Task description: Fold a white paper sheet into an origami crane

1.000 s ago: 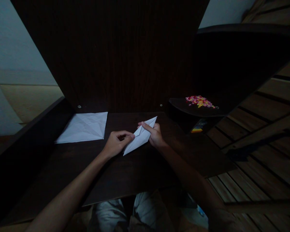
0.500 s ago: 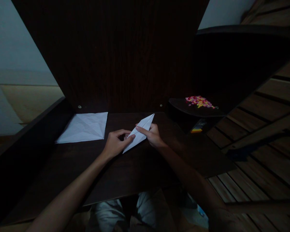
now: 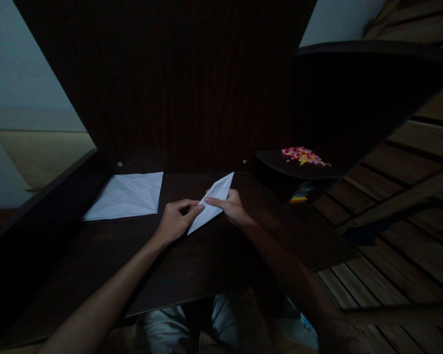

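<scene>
A folded sheet of white paper [image 3: 221, 189], a long pointed diamond shape, is held at a slant over the dark desk. My left hand [image 3: 177, 215] grips its left edge, thumb on the upper face and fingers partly hidden. On the right side, my right hand [image 3: 232, 205] pinches the same paper with its thumb laid across the middle; its other fingers are mostly behind the sheet. A fold near the upper end stands slightly raised. To the left lies a stack of creased white paper sheets [image 3: 127, 195].
The dark wooden desk [image 3: 192, 275] has a raised side panel [image 3: 40, 196] at left and a tall back panel [image 3: 192, 88]. Small pink, red and yellow pieces [image 3: 304, 155] lie on a rounded corner shelf [image 3: 276, 162] at right. A yellow-orange item [image 3: 299, 199] sits below it.
A flap along the upper part of the folded paper has lifted slightly, showing a shaded crease. Both hands keep their hold, and the whole view has shifted a little.
</scene>
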The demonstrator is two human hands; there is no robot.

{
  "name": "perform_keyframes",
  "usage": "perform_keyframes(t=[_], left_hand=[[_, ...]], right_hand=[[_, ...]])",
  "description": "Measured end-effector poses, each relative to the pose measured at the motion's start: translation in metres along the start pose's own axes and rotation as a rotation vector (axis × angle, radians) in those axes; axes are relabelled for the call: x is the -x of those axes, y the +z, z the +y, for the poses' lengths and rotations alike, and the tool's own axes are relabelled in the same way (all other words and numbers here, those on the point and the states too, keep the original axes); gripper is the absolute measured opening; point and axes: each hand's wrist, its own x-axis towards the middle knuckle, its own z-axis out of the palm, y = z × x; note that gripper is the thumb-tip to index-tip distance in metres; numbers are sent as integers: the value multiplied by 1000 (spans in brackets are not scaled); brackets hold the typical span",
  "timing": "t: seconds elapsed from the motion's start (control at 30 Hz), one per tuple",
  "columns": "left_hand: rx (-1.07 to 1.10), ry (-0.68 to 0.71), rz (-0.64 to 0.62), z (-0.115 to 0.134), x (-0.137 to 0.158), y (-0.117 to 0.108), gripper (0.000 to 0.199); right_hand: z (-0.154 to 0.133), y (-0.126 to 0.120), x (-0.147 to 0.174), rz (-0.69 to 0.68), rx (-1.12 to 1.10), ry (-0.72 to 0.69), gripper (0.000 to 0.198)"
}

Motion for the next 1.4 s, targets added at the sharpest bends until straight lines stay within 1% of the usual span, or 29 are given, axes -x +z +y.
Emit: perform_keyframes(t=[0.1, 0.27, 0.4, 0.57, 0.7, 0.83, 0.9, 1.0, 1.1, 1.27, 1.33, 1.4], left_hand=[[72, -63, -16, -1, -1, 0, 33], [142, -95, -39, -5, -4, 0, 32], [140, -111, -55, -4, -5, -1, 30], [129, -122, -67, -2, -4, -3, 30], [82, -98, -41, 0, -3, -2, 32], [69, -77, -13, 1, -1, -2, 32], [64, -68, -33, 2, -1, -2, 29], [65, -60, -83, 2, -2, -4, 27], [64, -55, -111, 1, -2, -4, 26], [82, -55, -170, 2, -1, -2, 26], [77, -8, -186, 3, 0, -2, 26], [36, 69, -179, 3, 1, -1, 26]], right_hand=[[1, -1, -1, 3, -39, -8, 33], [-2, 3, 0, 32, -72, 1, 30], [-2, 5, 1, 86, -84, 0, 28], [1, 4, 0, 94, -61, -10, 26], [1, 5, 0, 95, -35, -19, 26], [-1, 8, 3, 51, 41, -47, 24], [-3, 9, 5, 34, 79, -61, 23], [-4, 10, 7, 44, 96, -80, 21], [-3, 11, 6, 73, 79, -83, 23], [-1, 10, 5, 69, -25, -17, 27], [0, 8, 4, 85, -47, -23, 27], [0, 7, 3, 119, -60, -44, 26]])
